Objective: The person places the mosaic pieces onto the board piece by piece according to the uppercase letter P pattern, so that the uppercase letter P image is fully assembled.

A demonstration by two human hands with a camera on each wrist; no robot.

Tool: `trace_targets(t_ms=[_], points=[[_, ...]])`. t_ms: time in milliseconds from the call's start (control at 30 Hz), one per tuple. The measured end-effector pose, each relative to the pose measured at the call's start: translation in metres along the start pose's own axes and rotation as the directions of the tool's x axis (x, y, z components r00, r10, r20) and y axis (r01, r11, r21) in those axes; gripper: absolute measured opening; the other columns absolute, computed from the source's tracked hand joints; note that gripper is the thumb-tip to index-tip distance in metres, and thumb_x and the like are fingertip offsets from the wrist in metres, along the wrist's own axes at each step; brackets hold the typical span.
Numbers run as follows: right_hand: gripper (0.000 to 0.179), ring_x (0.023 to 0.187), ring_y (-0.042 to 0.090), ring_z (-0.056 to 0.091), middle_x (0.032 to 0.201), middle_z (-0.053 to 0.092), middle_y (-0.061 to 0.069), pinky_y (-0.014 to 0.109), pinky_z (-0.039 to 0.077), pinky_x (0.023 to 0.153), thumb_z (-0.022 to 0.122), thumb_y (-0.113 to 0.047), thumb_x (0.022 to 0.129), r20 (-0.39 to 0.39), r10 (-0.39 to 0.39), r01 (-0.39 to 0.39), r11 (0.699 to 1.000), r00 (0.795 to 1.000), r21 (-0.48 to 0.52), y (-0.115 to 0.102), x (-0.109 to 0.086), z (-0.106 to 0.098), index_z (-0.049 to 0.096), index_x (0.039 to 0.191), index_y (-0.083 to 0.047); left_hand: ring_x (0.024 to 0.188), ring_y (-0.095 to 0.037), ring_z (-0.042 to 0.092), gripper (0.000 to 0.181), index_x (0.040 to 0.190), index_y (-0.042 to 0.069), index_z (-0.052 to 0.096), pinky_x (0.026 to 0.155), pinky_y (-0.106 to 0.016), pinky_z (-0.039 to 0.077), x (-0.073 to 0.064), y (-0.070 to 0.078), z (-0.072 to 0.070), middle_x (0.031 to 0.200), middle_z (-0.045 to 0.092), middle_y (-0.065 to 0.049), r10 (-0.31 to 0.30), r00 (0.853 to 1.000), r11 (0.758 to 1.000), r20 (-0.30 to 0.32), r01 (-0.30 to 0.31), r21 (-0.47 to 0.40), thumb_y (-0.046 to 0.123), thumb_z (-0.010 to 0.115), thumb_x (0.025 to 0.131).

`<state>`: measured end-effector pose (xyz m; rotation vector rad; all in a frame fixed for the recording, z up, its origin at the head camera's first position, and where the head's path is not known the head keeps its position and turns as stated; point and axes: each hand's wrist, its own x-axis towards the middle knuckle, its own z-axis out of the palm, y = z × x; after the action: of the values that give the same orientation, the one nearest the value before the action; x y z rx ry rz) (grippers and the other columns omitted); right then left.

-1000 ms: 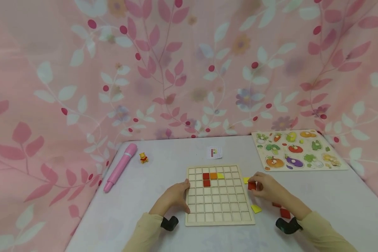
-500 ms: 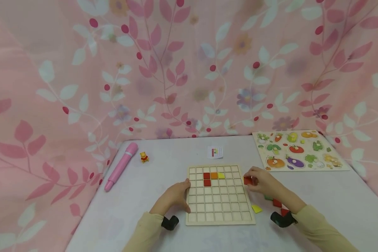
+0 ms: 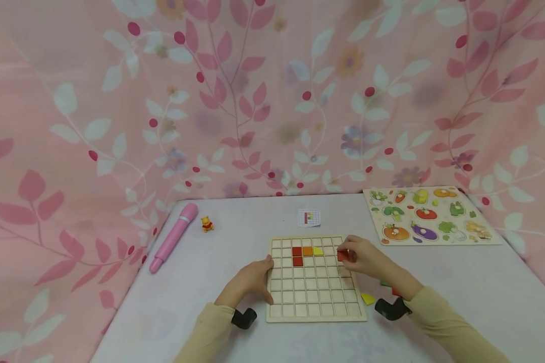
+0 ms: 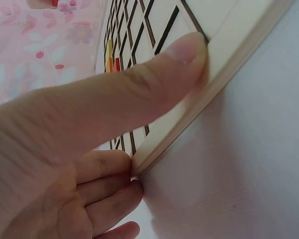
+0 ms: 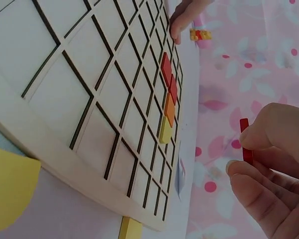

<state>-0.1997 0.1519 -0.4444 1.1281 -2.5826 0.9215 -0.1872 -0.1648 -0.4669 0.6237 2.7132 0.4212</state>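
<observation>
- Head view, from my remote seat, near side first: a loose yellow tile lies on the worktop, just beside the right edge of the grid board.
- Left hand: at the board's left edge, thumb and fingers spread apart, touching the frame.
- Right hand: fingers pinching a red tile over the board's right side; right wrist view shows it apart from the grid.
- Seated toward the grid's far side: two red tiles, one nearer me; an orange tile and a second yellow tile run right from the farther red.
- Beyond: a small printed card, too small for me to read surely.
- Step in hand, I judge: placing the pinched tile. Next move calls for squaring it to a cell, which one I can't tell, then lowering it flat before letting go.
</observation>
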Motion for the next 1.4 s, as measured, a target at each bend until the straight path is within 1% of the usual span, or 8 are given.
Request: trace_targets(t_ms=[300, 367, 567, 767, 967, 1167, 1300, 1400], points=[[0.024, 0.066, 0.010, 0.046, 0.081, 0.050, 0.000, 0.018, 0.044, 0.052, 0.071, 0.001, 0.068, 0.029, 0.038, -0.040, 0.998, 0.999, 0.041, -0.008, 0.013, 0.011, 0.065, 0.091, 0.003, 0.123, -0.029, 0.034, 0.103, 0.133, -0.003, 0.039, 0.100, -0.037, 0.029, 0.000, 0.000, -0.003, 0.140, 0.030, -0.016, -0.003, 1.000, 1.000, 0.015, 0.003, -0.012, 0.031, 0.088, 0.048], [0.025, 0.066, 0.010, 0.046, 0.081, 0.050, 0.001, 0.018, 0.044, 0.052, 0.072, 0.000, 0.068, 0.035, 0.031, -0.033, 0.998, 0.999, 0.045, -0.009, 0.015, 0.014, 0.065, 0.092, 0.003, 0.123, -0.029, 0.034, 0.103, 0.132, -0.003, 0.039, 0.100, -0.037, 0.029, 0.000, 0.000, -0.002, 0.139, 0.031, -0.016, -0.007, 1.000, 1.000, 0.017, 0.007, -0.012, 0.031, 0.088, 0.048], [0.023, 0.062, 0.008, 0.045, 0.077, 0.051, 0.000, 0.017, 0.043, 0.050, 0.072, 0.000, 0.068, 0.030, -0.043, 0.041, 0.997, 0.999, 0.063, -0.013, 0.024, 0.021, 0.065, 0.089, 0.001, 0.123, -0.029, 0.035, 0.102, 0.132, -0.002, 0.040, 0.099, -0.037, 0.030, 0.000, 0.000, -0.001, 0.139, 0.032, -0.014, -0.012, 1.000, 1.000, 0.013, 0.012, -0.003, 0.032, 0.087, 0.048], [0.020, 0.059, 0.006, 0.045, 0.075, 0.050, -0.001, 0.017, 0.042, 0.049, 0.068, -0.002, 0.071, 0.094, -0.034, 0.025, 0.995, 0.995, 0.096, -0.023, 0.034, 0.032, 0.065, 0.090, 0.002, 0.122, -0.030, 0.035, 0.102, 0.132, -0.002, 0.040, 0.099, -0.037, 0.030, 0.000, -0.001, 0.000, 0.139, 0.033, -0.014, -0.007, 1.000, 1.000, 0.010, 0.007, -0.011, 0.032, 0.088, 0.048], [0.020, 0.057, 0.009, 0.042, 0.072, 0.047, 0.000, 0.018, 0.038, 0.047, 0.068, -0.005, 0.070, 0.121, -0.014, 0.006, 0.998, 0.993, 0.069, -0.033, 0.044, 0.042, 0.066, 0.089, 0.002, 0.121, -0.031, 0.036, 0.102, 0.132, -0.001, 0.041, 0.098, -0.038, 0.031, 0.001, -0.005, 0.003, 0.139, 0.032, -0.015, 0.011, 1.000, 1.000, -0.007, -0.011, -0.013, 0.033, 0.088, 0.047], [0.023, 0.058, 0.011, 0.043, 0.071, 0.045, 0.001, 0.019, 0.038, 0.048, 0.071, -0.009, 0.072, 0.165, 0.023, -0.036, 0.997, 0.986, 0.073, -0.035, 0.050, 0.054, 0.068, 0.092, 0.001, 0.121, -0.031, 0.036, 0.102, 0.132, -0.001, 0.041, 0.098, -0.038, 0.031, 0.002, -0.007, 0.004, 0.139, 0.031, -0.015, 0.015, 1.000, 1.000, -0.011, -0.015, -0.021, 0.033, 0.088, 0.047], [0.020, 0.060, 0.018, 0.048, 0.072, 0.046, 0.001, 0.018, 0.039, 0.049, 0.071, -0.009, 0.074, 0.164, 0.009, -0.020, 0.998, 0.986, 0.067, -0.032, 0.051, 0.062, 0.068, 0.091, 0.001, 0.122, -0.031, 0.035, 0.103, 0.132, -0.001, 0.041, 0.099, -0.038, 0.030, 0.003, -0.007, 0.005, 0.139, 0.031, -0.016, 0.011, 1.000, 0.999, -0.012, -0.012, -0.040, 0.031, 0.088, 0.046], [0.019, 0.060, 0.020, 0.049, 0.073, 0.048, 0.001, 0.018, 0.040, 0.050, 0.071, -0.009, 0.074, 0.166, 0.000, -0.010, 0.998, 0.986, 0.058, -0.031, 0.051, 0.066, 0.068, 0.090, 0.001, 0.123, -0.031, 0.034, 0.104, 0.132, -0.002, 0.040, 0.099, -0.038, 0.030, 0.002, -0.006, 0.005, 0.140, 0.030, -0.016, 0.004, 1.000, 0.998, -0.008, -0.005, -0.061, 0.031, 0.088, 0.046]])
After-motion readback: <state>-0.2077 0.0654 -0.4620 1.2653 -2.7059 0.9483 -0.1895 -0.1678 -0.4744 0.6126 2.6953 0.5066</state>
